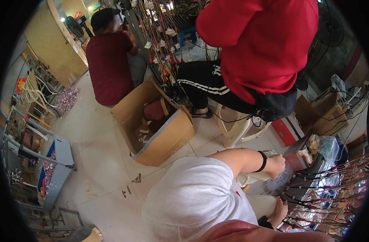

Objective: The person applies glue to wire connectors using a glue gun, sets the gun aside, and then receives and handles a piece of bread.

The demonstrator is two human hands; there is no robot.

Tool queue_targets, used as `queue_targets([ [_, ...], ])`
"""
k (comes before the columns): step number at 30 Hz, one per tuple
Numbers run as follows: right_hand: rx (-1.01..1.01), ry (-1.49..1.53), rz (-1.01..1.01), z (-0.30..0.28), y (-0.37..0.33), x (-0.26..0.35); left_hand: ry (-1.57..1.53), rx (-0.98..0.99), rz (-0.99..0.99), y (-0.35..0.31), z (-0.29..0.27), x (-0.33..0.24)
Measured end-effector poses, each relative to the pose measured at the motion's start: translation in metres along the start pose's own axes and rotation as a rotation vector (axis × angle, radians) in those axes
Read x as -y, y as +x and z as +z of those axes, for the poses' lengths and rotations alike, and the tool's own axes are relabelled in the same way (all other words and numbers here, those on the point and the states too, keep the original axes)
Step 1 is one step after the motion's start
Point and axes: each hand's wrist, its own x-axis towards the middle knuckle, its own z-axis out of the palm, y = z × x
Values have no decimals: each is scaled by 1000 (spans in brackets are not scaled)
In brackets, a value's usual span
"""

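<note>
My left hand [277, 165] is at the end of a bare forearm with a black band, just above my beige trouser leg [255, 176]. Its fingers are curled in, and whatever they hold, if anything, is hidden. Lower down, my right hand [279, 212] has a black band at the wrist and lies beside my other thigh. Its fingers are bent too, and their tips are out of sight. Close to the right hand hang bundles of dark and red wires [309, 203] with pale connectors. A clear plastic bag [279, 181] sits between the hands and the wires.
An open cardboard box [168, 141] stands on the tiled floor, holding a dark red bag. A person in a red top [261, 44] is by a cream stool [237, 131]. Another person in maroon [107, 68] crouches near hanging wires [160, 44]. A grey-blue bin [61, 169] stands left.
</note>
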Motion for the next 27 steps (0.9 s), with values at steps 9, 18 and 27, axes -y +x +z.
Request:
queue_targets([
  [9,-1,-13,5,1,3,-1,-2,-9,0,2,3,1],
  [18,-26,12,-11,1,0,0,4,1,3,1,1,0],
  [27,14,-11,-1,1,3,-3,10,21,9,1,1,0],
])
